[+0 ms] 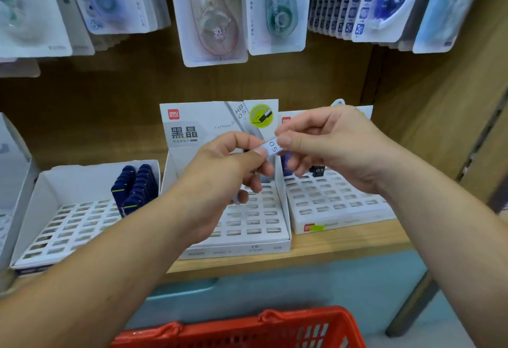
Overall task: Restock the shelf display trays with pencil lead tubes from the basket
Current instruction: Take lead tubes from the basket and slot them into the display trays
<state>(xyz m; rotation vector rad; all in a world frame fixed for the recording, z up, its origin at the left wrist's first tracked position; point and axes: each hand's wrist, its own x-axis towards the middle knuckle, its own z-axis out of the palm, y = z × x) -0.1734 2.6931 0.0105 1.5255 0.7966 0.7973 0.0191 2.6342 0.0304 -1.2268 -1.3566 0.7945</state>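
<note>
Both hands meet above the middle display tray [255, 240]. My left hand [225, 182] and my right hand [330, 149] each pinch one end of a pale pencil lead tube [272, 147] marked 0.5. My left hand also seems to hold more tubes in its lower fingers, mostly hidden. The middle tray shows many vacant slots. A right tray [338, 221] holds a few dark tubes [319, 170] at its back. A left tray [55, 224] carries two rows of dark blue tubes [134, 188]. The red basket [247, 331] sits at the bottom edge.
Blister packs of correction tape [214, 15] hang above the trays on a wooden back panel. The trays stand on a wooden shelf [343, 246] with a teal cabinet front below. A wooden side wall closes the right.
</note>
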